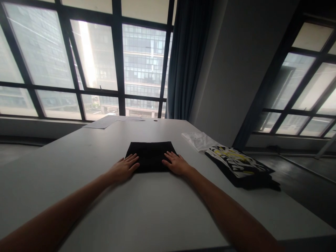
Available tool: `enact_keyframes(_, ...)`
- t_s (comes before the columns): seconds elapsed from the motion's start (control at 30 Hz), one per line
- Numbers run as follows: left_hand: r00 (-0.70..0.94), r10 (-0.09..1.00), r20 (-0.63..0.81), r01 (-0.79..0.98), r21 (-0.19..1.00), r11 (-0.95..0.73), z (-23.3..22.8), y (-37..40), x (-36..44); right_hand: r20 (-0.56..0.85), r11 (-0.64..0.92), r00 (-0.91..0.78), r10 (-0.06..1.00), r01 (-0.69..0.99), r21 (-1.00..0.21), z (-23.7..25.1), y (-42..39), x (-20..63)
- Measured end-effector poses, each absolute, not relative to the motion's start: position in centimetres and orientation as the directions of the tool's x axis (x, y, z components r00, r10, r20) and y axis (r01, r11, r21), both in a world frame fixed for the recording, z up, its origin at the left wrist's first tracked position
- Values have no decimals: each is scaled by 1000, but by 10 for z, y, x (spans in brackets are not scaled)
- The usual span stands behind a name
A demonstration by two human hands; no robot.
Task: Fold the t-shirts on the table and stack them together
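A black folded cloth, its exact kind not clear, lies flat as a neat rectangle on the white table. On its left edge rests my left hand, palm down with the fingers stretched out. My right hand lies flat on the right edge, fingers spread. Neither hand grips anything; both press or rest on the fabric. To the right of my right hand is a stack of dark folded garments, the top one printed in white and yellow.
Behind the stack lies a clear or white plastic bag. Paper sheets are at the far left of the table. Beyond its far end stand large windows, a blue curtain and a grey pillar. The table's right edge runs close past the garments.
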State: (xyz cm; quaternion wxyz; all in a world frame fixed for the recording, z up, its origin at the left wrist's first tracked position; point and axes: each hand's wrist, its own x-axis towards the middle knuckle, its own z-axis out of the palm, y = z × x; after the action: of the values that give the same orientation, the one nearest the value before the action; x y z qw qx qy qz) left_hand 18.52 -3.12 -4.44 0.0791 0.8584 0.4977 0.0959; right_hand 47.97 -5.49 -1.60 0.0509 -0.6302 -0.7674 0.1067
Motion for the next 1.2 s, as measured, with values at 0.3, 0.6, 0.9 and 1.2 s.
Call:
enact_keyframes(0.3, 476, 871, 124, 850, 187, -491, -29, 23, 252, -47, 166, -180, 983, 962, -219, -17, -54, 479)
enact_keyframes(0.6, 259, 962, 89, 941, 200, -272, -41, 66, 245, -59, 156, -175, 983, 956, -249, -19, -54, 481)
enact_keyframes(0.9, 313, 947, 73, 923, 209, -321, -44, 60, 228, -67, 149, -171, 983, 957, -251, -18, -52, 481)
enact_keyframes(1.2, 312, 945, 98, 915, 237, -327, -37, 30, 182, -102, 176, -197, 975, 967, -184, -7, -44, 479)
